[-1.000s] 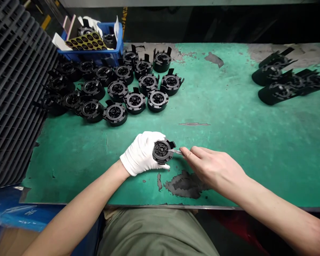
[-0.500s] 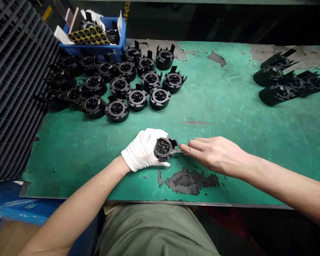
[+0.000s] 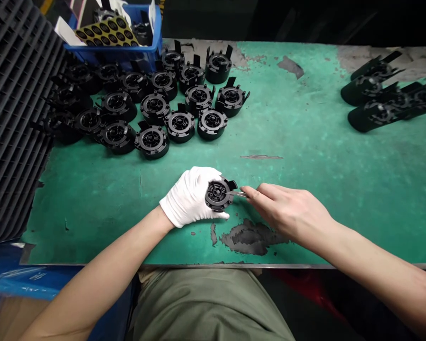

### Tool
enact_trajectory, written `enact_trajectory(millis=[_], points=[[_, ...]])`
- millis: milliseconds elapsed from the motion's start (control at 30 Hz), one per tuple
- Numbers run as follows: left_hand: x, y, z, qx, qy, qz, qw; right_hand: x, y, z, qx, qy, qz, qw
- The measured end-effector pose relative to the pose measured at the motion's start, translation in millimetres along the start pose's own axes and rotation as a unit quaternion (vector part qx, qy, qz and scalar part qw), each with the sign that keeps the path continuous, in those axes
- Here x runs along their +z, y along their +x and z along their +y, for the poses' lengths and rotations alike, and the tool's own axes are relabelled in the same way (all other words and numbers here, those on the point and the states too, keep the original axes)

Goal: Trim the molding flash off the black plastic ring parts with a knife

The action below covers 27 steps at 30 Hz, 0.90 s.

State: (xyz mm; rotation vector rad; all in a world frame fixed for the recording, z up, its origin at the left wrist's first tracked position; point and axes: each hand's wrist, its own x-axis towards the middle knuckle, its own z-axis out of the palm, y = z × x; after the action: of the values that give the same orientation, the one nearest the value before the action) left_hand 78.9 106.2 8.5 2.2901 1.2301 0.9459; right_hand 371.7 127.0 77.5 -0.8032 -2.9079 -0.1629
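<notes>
My left hand [image 3: 190, 196], in a white glove, grips a round black plastic housing [image 3: 218, 195] from its left side. The housing's ribbed, ringed face is turned up, and a short tab sticks out at its upper right. My bare right hand [image 3: 287, 208] is closed on slim metal tweezers [image 3: 238, 193]. Their tip lies over the housing's face, right of its centre. Whether the tip touches the plastic or holds anything is too small to tell.
Several similar black housings [image 3: 152, 140] stand in rows at the back left of the green table [image 3: 287, 142]. Behind them a blue bin [image 3: 128, 56] holds a sheet of round stickers [image 3: 106, 33]. More black housings [image 3: 369, 113] lie at the far right. A ribbed grey stack [image 3: 14, 118] borders the left.
The tweezers' tip has moved from the housing's right rim inward over its face. My right hand has shifted slightly. The view has tilted a little, so the background sits higher.
</notes>
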Motion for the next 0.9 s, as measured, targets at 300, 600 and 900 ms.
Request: enact_trajectory(millis=[300, 600, 900], points=[[-3.2, 5, 5, -0.034, -0.006, -0.030, 0.999, -10, 0, -7, 0.005, -0.012, -0.026, 1.000], [-2.9, 7, 4, -0.051, -0.017, -0.045, 0.998, -14, -4, -31, 0.048, -0.042, -0.058, 0.996], [0.3, 3, 0, -0.036, -0.012, -0.034, 0.999, -6, -7, -22, 0.046, -0.023, -0.014, 0.999]])
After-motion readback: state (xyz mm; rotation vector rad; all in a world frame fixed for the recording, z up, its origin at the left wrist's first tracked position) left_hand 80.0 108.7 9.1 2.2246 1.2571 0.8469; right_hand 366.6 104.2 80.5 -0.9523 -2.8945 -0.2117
